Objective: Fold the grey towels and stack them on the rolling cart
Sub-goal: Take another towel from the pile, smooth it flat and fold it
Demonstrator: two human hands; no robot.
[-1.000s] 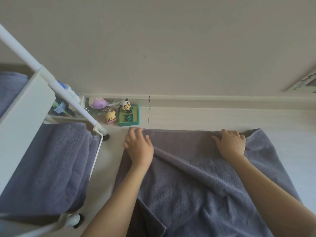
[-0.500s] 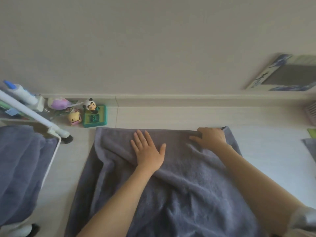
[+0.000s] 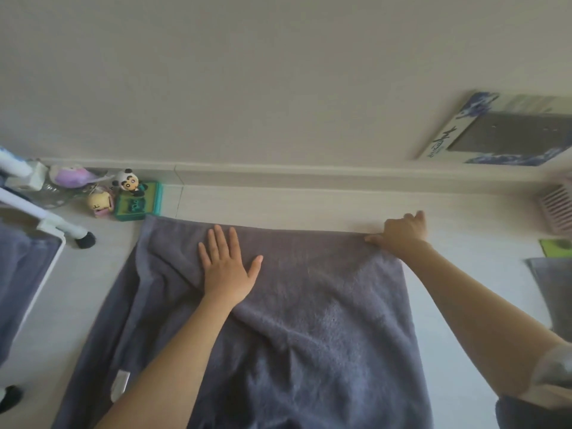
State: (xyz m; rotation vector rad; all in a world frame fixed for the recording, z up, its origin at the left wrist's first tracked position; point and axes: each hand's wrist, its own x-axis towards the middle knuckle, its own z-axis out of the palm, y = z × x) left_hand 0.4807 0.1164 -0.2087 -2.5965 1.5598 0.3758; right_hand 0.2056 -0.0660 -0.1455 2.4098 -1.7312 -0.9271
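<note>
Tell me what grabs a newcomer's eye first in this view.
The big grey towel spread across the floor fills the middle. The left hand presses flat on it near the far edge, while the right hand grips its far right corner. Next come the panda figurine by the baseboard at far left and the white rolling cart holding more grey towels.

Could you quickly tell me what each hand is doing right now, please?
Left hand: open, pressing flat on the grey towel.
Right hand: pinching the towel's far corner.
</note>
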